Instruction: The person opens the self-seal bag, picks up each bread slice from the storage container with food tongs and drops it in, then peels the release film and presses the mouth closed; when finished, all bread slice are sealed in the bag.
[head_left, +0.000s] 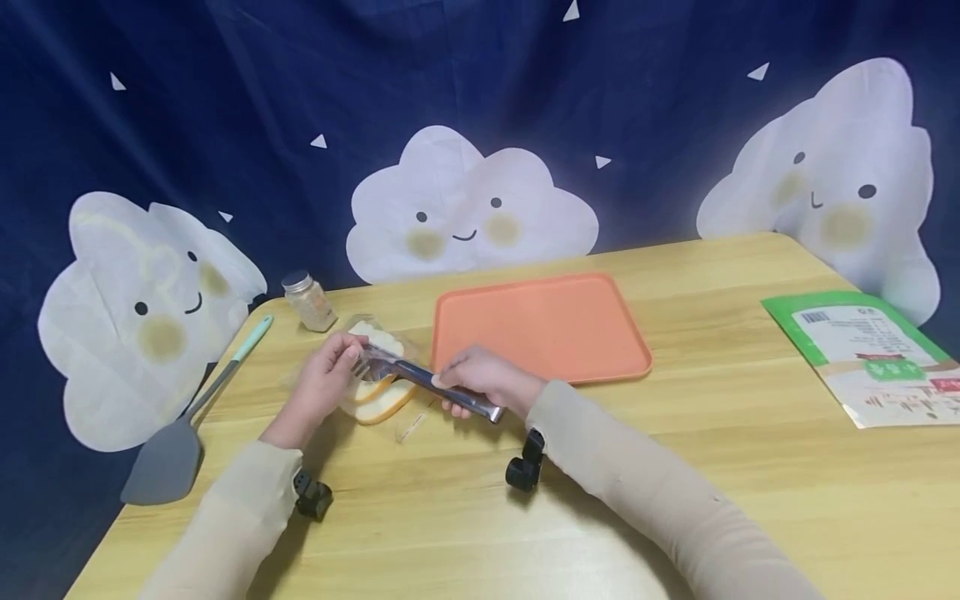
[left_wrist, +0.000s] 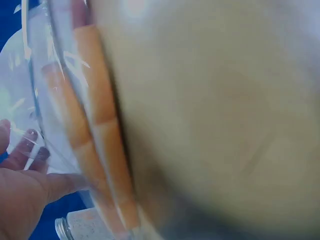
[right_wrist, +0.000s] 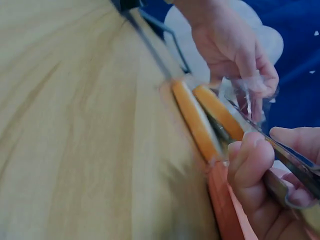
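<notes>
My right hand (head_left: 480, 377) grips a pair of tongs (head_left: 450, 395) with dark handles and metal ends. The tongs slant leftward over two crusted bread slices (head_left: 384, 407), their tips near my left hand (head_left: 326, 377). That hand pinches the edge of a clear plastic bag (left_wrist: 55, 115) around the bread. In the right wrist view, the bread slices (right_wrist: 197, 120) stand on edge side by side, with the tongs (right_wrist: 295, 167) reaching toward them between my thumb and fingers. Glare on the plastic hides whether the tips touch the bread.
An orange tray (head_left: 543, 329) lies behind my right hand. Left of the bag are a capped jar (head_left: 311, 303) and a grey spatula (head_left: 168, 458) with a mint handle. A green and white package (head_left: 862, 358) lies at the right edge of the wooden table (head_left: 450, 533).
</notes>
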